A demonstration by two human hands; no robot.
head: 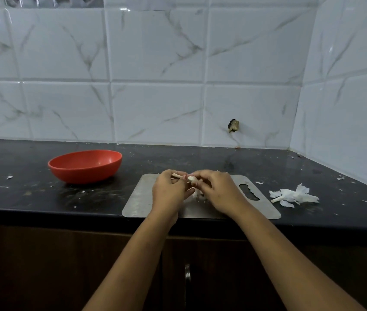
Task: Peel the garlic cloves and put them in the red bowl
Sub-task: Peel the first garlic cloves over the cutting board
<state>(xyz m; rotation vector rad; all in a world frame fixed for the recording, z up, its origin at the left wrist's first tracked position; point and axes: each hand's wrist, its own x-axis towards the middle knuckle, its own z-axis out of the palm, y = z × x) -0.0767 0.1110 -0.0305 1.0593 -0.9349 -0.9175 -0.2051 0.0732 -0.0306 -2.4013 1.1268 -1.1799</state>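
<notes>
Both hands meet over a steel cutting board (142,198) on the black counter. My left hand (169,189) and my right hand (218,189) pinch a pale garlic piece (192,179) between their fingertips; a thin dry stem (178,175) pokes out to the left. More white garlic shows under the hands on the board, mostly hidden. The red bowl (85,165) stands on the counter to the left, apart from the board; its inside looks empty from here.
A heap of white garlic skins (293,195) lies right of the board. Small skin flakes dot the dark counter (32,198). Tiled walls close the back and right side. Cabinet doors with a handle (187,274) are below the counter edge.
</notes>
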